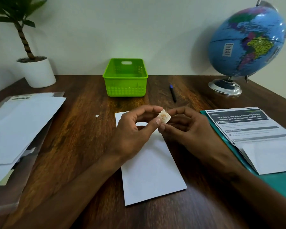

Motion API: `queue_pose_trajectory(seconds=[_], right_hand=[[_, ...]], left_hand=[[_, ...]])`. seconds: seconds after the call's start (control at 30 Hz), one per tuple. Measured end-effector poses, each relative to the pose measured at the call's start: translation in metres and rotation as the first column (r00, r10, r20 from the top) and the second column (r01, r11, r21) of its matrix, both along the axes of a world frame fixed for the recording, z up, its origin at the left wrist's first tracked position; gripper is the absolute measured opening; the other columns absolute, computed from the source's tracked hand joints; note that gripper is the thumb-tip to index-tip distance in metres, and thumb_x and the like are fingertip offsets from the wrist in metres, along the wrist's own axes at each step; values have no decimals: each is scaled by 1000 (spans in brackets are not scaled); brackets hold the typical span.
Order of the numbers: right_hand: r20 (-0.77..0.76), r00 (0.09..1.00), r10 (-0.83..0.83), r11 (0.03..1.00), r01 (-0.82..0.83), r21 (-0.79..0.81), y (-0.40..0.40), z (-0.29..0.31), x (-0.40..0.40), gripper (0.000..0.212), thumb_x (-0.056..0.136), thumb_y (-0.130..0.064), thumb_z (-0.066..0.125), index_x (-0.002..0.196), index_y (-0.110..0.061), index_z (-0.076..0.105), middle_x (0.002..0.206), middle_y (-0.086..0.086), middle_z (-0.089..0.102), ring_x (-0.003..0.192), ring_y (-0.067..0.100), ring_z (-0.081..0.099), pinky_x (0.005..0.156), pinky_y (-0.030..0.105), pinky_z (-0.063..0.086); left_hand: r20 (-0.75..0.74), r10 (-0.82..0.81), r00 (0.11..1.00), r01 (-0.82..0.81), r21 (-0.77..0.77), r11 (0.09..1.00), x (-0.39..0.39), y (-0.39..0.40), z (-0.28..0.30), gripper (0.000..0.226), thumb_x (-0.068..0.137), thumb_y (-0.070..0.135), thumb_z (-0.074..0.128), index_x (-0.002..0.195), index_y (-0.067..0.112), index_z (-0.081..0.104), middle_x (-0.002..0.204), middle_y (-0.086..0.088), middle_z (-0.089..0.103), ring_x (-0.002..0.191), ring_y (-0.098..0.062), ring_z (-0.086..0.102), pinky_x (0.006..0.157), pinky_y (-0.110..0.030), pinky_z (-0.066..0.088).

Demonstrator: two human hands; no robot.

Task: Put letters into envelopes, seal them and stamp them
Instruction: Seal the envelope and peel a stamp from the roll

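Observation:
A small pale stamp (164, 117) with a faint orange print is held above the desk between both hands. My left hand (135, 129) pinches its left edge with thumb and forefinger. My right hand (185, 126) pinches its right and lower edge with its fingertips. Directly below them a white envelope (152, 169) lies flat on the wooden desk, its long side running away from me; its far end is partly hidden by my hands.
A green plastic basket (125, 78) stands at the back centre, a blue-capped pen (173, 93) to its right. Printed letters (249, 129) lie on a teal folder (277, 180) at right. Spare envelopes (21, 123) are stacked at left. A globe (247, 45) and potted plant (35, 70) stand at the back corners.

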State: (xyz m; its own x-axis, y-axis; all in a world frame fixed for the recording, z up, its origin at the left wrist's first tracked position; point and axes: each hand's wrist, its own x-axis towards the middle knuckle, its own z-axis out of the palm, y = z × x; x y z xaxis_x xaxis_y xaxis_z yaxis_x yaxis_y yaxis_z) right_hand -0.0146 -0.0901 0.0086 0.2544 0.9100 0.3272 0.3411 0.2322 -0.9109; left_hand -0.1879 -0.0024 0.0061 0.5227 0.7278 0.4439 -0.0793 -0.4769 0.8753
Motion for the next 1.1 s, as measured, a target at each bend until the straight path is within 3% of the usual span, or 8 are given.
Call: queue_pose_trajectory(seconds=[0.1, 0.17, 0.3, 0.37, 0.5, 0.8, 1.1], right_hand=[[74, 997, 14, 1000, -15, 9, 0, 2, 1, 51, 78, -32, 87, 123, -19, 66, 112, -2, 78, 101, 13, 77, 87, 32, 64], [170, 985, -2, 999, -6, 45, -1, 5, 2, 51, 83, -38, 83, 129, -26, 66, 118, -8, 75, 106, 10, 74, 86, 28, 63], [291, 954, -76, 993, 45, 114, 1, 6, 6, 23, 98, -29, 71, 120, -36, 72, 110, -16, 76, 103, 7, 73, 79, 25, 62], [324, 941, -102, 990, 65, 123, 2, 4, 8, 23, 99, -23, 70, 116, -37, 72, 106, -18, 76, 99, 5, 73, 78, 25, 62], [344, 929, -138, 986, 95, 140, 2, 3, 12, 21, 95, -19, 73, 111, -32, 75, 100, -18, 77, 94, 5, 74, 77, 29, 64], [411, 902, -132, 986, 76, 150, 2, 5, 13, 15, 94, -13, 74, 108, -18, 76, 100, -10, 76, 93, 7, 73, 78, 28, 63], [440, 888, -130, 984, 59, 171, 2, 4, 12, 13, 97, -15, 70, 105, -26, 70, 100, -15, 72, 94, 4, 72, 71, 16, 57]], left_hand=[[-13, 13, 1000, -13, 35, 999, -2, 0, 3, 24, 93, 17, 71, 113, 29, 73, 101, 14, 77, 97, -6, 73, 72, -22, 58], [-33, 32, 999, -30, 62, 998, -3, 1, 5, 24, 93, 17, 71, 113, 30, 74, 101, 16, 77, 96, -6, 73, 76, -29, 60], [-80, 53, 995, -42, 123, 991, -5, 3, 5, 26, 93, 15, 70, 115, 27, 75, 105, 14, 76, 96, -7, 72, 79, -30, 61], [-110, 56, 992, -37, 166, 985, -5, 3, 4, 26, 93, 15, 71, 116, 27, 75, 107, 14, 75, 97, -7, 71, 79, -29, 61], [-147, 49, 988, -13, 236, 972, -5, 3, 5, 25, 92, 17, 72, 115, 27, 76, 108, 15, 75, 97, -5, 71, 81, -29, 60], [-191, -53, 980, 92, 199, 976, -10, 7, 8, 29, 88, 15, 77, 115, 23, 72, 106, 11, 74, 100, -6, 71, 85, -32, 61], [-218, -76, 973, 112, 160, 981, -11, 7, 5, 37, 85, 5, 78, 118, 20, 71, 103, 7, 77, 96, -7, 73, 85, -35, 61]])
